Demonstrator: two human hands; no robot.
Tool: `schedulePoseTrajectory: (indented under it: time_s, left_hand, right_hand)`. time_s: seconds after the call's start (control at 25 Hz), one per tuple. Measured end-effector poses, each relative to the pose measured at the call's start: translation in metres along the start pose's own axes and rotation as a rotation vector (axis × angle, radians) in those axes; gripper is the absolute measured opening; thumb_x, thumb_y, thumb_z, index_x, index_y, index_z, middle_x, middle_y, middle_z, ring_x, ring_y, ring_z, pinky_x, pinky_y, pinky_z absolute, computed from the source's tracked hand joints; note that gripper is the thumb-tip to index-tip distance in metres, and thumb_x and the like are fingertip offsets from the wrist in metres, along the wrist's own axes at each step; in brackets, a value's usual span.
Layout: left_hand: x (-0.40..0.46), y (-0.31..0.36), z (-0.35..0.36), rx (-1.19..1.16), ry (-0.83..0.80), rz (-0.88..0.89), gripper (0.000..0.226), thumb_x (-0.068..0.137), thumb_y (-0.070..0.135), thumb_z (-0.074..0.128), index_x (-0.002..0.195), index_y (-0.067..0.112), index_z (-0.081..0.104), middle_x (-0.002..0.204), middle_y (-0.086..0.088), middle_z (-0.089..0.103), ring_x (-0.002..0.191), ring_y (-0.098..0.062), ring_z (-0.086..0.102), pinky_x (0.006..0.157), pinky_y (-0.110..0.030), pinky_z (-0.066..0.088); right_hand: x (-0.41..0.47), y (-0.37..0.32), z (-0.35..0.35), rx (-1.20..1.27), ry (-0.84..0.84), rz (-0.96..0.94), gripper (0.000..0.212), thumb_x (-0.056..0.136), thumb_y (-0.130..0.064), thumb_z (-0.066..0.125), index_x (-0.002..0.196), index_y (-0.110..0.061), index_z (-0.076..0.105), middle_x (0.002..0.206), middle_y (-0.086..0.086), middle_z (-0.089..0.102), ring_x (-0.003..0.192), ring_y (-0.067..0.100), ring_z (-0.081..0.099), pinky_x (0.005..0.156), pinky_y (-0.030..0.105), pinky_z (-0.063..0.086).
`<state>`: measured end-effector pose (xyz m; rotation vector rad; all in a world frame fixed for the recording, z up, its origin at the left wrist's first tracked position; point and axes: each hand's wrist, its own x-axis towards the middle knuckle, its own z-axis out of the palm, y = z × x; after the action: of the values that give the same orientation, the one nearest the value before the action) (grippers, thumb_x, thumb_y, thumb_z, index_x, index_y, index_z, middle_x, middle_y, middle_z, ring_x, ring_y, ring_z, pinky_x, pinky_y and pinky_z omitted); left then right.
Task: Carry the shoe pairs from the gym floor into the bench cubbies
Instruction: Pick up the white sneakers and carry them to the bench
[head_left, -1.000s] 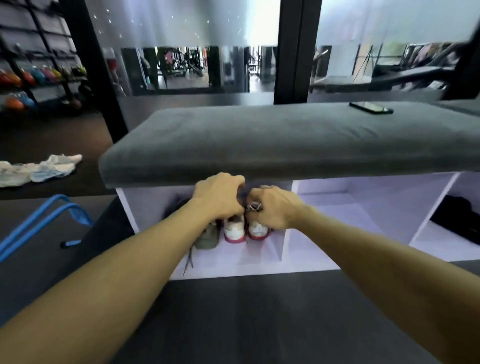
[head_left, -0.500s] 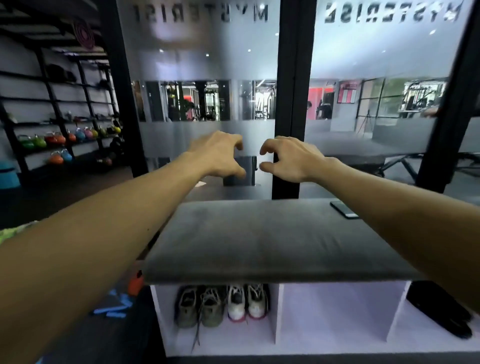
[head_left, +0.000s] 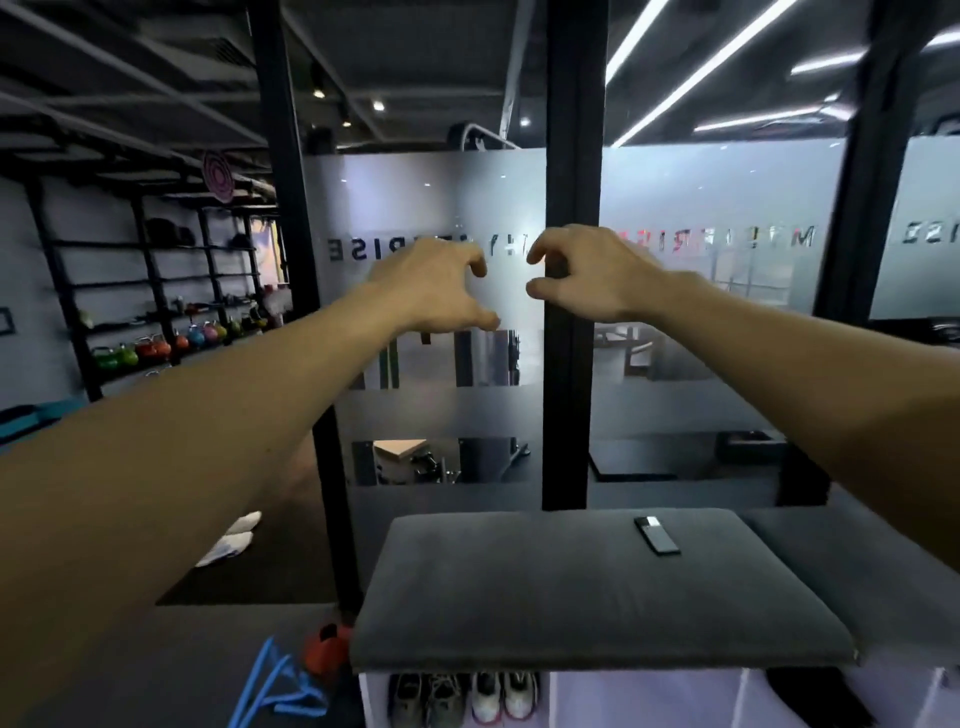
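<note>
My left hand (head_left: 436, 291) and my right hand (head_left: 587, 275) are raised in front of me at chest height, fingers curled and apart, holding nothing. Far below them stands the bench with a grey cushion (head_left: 571, 587) on white cubbies. In its left cubby sit a white pair with red soles (head_left: 503, 696) and, to its left, an olive-grey pair (head_left: 426, 699), toes toward me. A white pair of shoes (head_left: 231, 540) lies on the dark gym floor to the left of the bench.
A black phone (head_left: 657, 535) lies on the cushion's far right. Dark items (head_left: 815, 699) fill a right cubby. Blue straps (head_left: 275, 686) and an orange object (head_left: 324, 647) lie on the floor left of the bench. Frosted glass with black posts (head_left: 571, 260) stands behind; kettlebell racks (head_left: 156, 343) at left.
Both hands let go of the white-and-red pair in the left cubby and rose well above the bench. My view lifted and backed away from the cubbies.
</note>
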<state>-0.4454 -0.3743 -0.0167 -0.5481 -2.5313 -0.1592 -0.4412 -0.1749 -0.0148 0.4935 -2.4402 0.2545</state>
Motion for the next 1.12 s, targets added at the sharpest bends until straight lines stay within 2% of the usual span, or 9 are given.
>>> schedulePoseTrajectory:
  time_s: [0.24, 0.4, 0.52, 0.64, 0.72, 0.8, 0.96, 1.12]
  left_hand:
    - [-0.06, 0.02, -0.102, 0.013, 0.02, -0.038, 0.059, 0.072, 0.062, 0.066, 0.122, 0.032, 0.058, 0.123, 0.0, 0.058, 0.109, -0.02, 0.055, 0.091, -0.039, 0.049]
    - [-0.131, 0.028, -0.135, 0.032, -0.098, -0.134, 0.059, 0.072, 0.067, 0.063, 0.12, 0.032, 0.057, 0.125, -0.001, 0.056, 0.111, -0.02, 0.054, 0.094, -0.043, 0.047]
    - [-0.186, 0.03, -0.157, 0.054, -0.171, -0.184, 0.055, 0.075, 0.063, 0.064, 0.117, 0.028, 0.06, 0.12, 0.0, 0.059, 0.107, -0.018, 0.055, 0.094, -0.039, 0.047]
    - [-0.24, 0.02, -0.188, 0.106, -0.189, -0.244, 0.051, 0.077, 0.061, 0.064, 0.115, 0.026, 0.062, 0.117, 0.001, 0.061, 0.099, -0.017, 0.057, 0.09, -0.037, 0.049]
    - [-0.27, 0.005, -0.212, 0.133, -0.194, -0.297, 0.05, 0.077, 0.061, 0.064, 0.111, 0.025, 0.064, 0.114, -0.001, 0.063, 0.092, -0.017, 0.059, 0.089, -0.037, 0.05]
    - [-0.297, -0.013, -0.235, 0.168, -0.203, -0.334, 0.05, 0.078, 0.061, 0.063, 0.11, 0.024, 0.064, 0.115, -0.001, 0.063, 0.1, -0.019, 0.058, 0.089, -0.036, 0.049]
    - [-0.35, -0.068, -0.274, 0.21, -0.183, -0.4, 0.054, 0.08, 0.063, 0.06, 0.117, 0.024, 0.062, 0.12, -0.002, 0.062, 0.108, -0.02, 0.056, 0.092, -0.037, 0.047]
    - [-0.398, -0.139, -0.307, 0.265, -0.185, -0.445, 0.055, 0.082, 0.062, 0.058, 0.119, 0.022, 0.06, 0.12, 0.0, 0.06, 0.102, -0.017, 0.054, 0.088, -0.032, 0.045]
  right_hand:
    - [-0.029, -0.045, -0.088, 0.08, -0.056, -0.063, 0.043, 0.08, -0.054, 0.055, 0.116, -0.03, 0.057, 0.12, -0.003, 0.058, 0.102, 0.018, 0.056, 0.089, 0.044, 0.049]
    - [-0.073, -0.079, -0.102, 0.151, -0.212, -0.116, 0.037, 0.083, -0.047, 0.062, 0.113, -0.025, 0.059, 0.119, 0.0, 0.057, 0.099, 0.018, 0.055, 0.088, 0.034, 0.045]
    - [-0.1, -0.109, -0.108, 0.208, -0.332, -0.174, 0.032, 0.082, -0.041, 0.067, 0.108, -0.025, 0.06, 0.117, 0.001, 0.059, 0.099, 0.018, 0.056, 0.084, 0.03, 0.043]
    - [-0.114, -0.154, -0.117, 0.237, -0.367, -0.231, 0.036, 0.082, -0.043, 0.068, 0.11, -0.021, 0.062, 0.11, 0.0, 0.062, 0.097, 0.017, 0.057, 0.085, 0.029, 0.044]
    - [-0.116, -0.193, -0.122, 0.275, -0.36, -0.278, 0.036, 0.082, -0.044, 0.067, 0.111, -0.022, 0.063, 0.107, -0.002, 0.063, 0.088, 0.012, 0.059, 0.084, 0.03, 0.045]
    - [-0.114, -0.234, -0.123, 0.322, -0.368, -0.331, 0.036, 0.083, -0.044, 0.067, 0.111, -0.022, 0.062, 0.106, -0.002, 0.062, 0.079, 0.006, 0.057, 0.078, 0.027, 0.042]
    - [-0.098, -0.328, -0.115, 0.337, -0.336, -0.436, 0.036, 0.082, -0.045, 0.068, 0.109, -0.023, 0.063, 0.107, -0.005, 0.063, 0.094, 0.012, 0.058, 0.08, 0.026, 0.042]
    - [-0.074, -0.426, -0.1, 0.415, -0.313, -0.476, 0.036, 0.081, -0.043, 0.069, 0.109, -0.02, 0.063, 0.103, -0.005, 0.061, 0.094, 0.012, 0.057, 0.074, 0.023, 0.039]
